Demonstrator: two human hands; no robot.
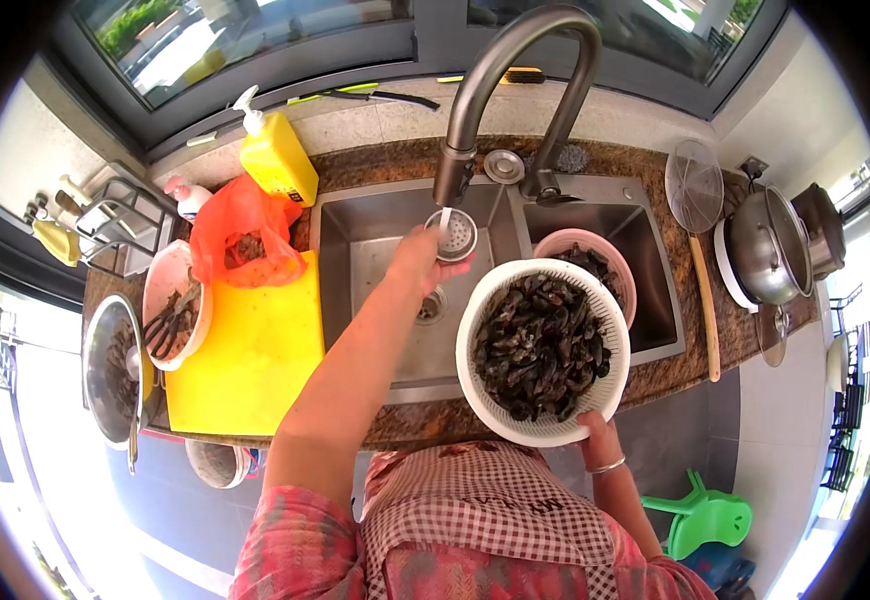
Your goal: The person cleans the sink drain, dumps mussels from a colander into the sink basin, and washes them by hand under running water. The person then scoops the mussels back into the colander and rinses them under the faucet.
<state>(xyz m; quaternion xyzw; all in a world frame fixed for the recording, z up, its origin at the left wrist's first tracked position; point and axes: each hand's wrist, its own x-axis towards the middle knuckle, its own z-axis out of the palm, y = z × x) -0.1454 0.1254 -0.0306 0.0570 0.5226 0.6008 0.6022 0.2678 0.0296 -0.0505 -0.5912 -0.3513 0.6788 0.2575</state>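
My left hand is closed around a round metal sink strainer, with water running from the faucet onto it. The strainer is over the left basin. At the front of the sink, my right hand grips the lower rim of a white colander. Dark, elongated pieces that look like shellfish fill it; I cannot make out their exact kind. Behind the colander, a pink bowl with similar dark pieces stands in the right basin, partly hidden.
A yellow cutting board lies left of the double sink, with an orange plastic bag on its back edge. Further left are a pink basin and a metal bowl. A long-handled skimmer and pot sit right.
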